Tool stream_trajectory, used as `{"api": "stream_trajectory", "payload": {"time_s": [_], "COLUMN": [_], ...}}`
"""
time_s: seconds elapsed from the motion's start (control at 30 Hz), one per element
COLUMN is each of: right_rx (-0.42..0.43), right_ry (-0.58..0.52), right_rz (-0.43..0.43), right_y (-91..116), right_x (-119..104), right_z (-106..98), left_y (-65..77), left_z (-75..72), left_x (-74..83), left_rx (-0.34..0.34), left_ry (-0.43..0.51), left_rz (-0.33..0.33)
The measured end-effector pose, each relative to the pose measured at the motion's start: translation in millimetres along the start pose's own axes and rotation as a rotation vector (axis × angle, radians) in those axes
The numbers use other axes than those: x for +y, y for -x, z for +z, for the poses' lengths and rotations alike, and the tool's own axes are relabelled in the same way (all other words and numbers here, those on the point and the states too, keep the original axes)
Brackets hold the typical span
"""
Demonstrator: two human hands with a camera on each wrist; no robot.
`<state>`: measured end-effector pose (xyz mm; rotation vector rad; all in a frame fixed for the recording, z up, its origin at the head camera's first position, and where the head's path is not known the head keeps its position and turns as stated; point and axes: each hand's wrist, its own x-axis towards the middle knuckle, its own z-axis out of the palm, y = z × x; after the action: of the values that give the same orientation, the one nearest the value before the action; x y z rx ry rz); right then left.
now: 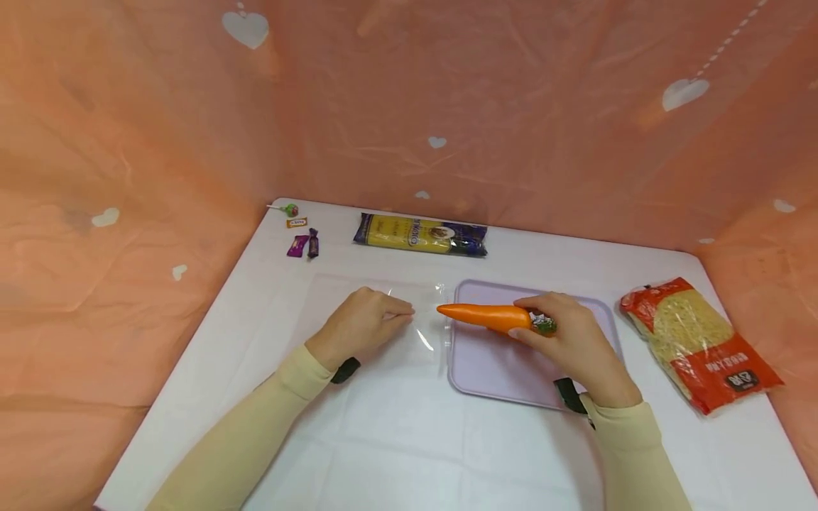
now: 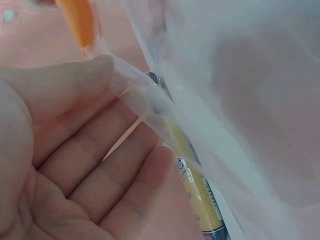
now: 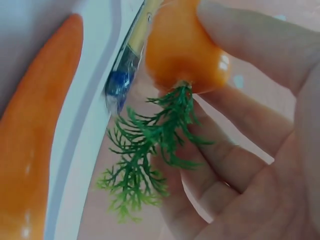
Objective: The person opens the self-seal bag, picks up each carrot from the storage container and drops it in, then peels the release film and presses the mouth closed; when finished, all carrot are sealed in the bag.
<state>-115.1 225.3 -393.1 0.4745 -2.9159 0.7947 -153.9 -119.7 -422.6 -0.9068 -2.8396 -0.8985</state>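
Observation:
My right hand point(image 1: 571, 337) grips an orange carrot point(image 1: 482, 314) by its thick end, above the lilac tray point(image 1: 466, 376). Its tip points left, toward the mouth of a clear plastic bag point(image 1: 418, 358). In the right wrist view, green leafy tops point(image 3: 167, 130) hang from the held carrot between thumb and fingers. A second carrot point(image 3: 30, 135) lies on the tray there, mostly hidden under the first in the head view. With thumb and fingertips, my left hand point(image 1: 364, 323) pinches the bag's edge; the thin film point(image 2: 135, 85) stretches away from the thumb in the left wrist view.
A yellow and purple pasta packet point(image 1: 415, 235) lies at the back of the white table point(image 1: 396, 454). At back left are a lollipop point(image 1: 290, 210) and several small wrapped candies point(image 1: 297, 245). A red noodle bag point(image 1: 703, 348) lies right of the tray.

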Motion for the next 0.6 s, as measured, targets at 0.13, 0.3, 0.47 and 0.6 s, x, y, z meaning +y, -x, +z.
{"api": "stream_trajectory", "payload": {"time_s": [0.13, 0.3, 0.47, 0.6], "right_rx": [-0.019, -0.056, -0.088, -0.128], "right_ry": [-0.017, -0.039, -0.049, -0.073], "right_rz": [0.0, 0.007, -0.024, -0.022], "right_y": [-4.5, -10.2, -20.7, -31.0], "right_x": [-1.7, -5.7, -14.1, -24.4], "right_z": [10.0, 22.0, 34.7, 47.2], "left_y": [-1.5, -0.8, 0.0, 0.8], "left_z": [-2.6, -5.4, -4.3, -3.2], "left_x": [2.0, 4.4, 4.7, 4.2], "left_rx": [0.018, 0.032, 0.045, 0.059], "left_ry": [-0.007, -0.005, 0.004, 0.0], "left_rz": [0.0, -0.007, 0.005, 0.018]}}
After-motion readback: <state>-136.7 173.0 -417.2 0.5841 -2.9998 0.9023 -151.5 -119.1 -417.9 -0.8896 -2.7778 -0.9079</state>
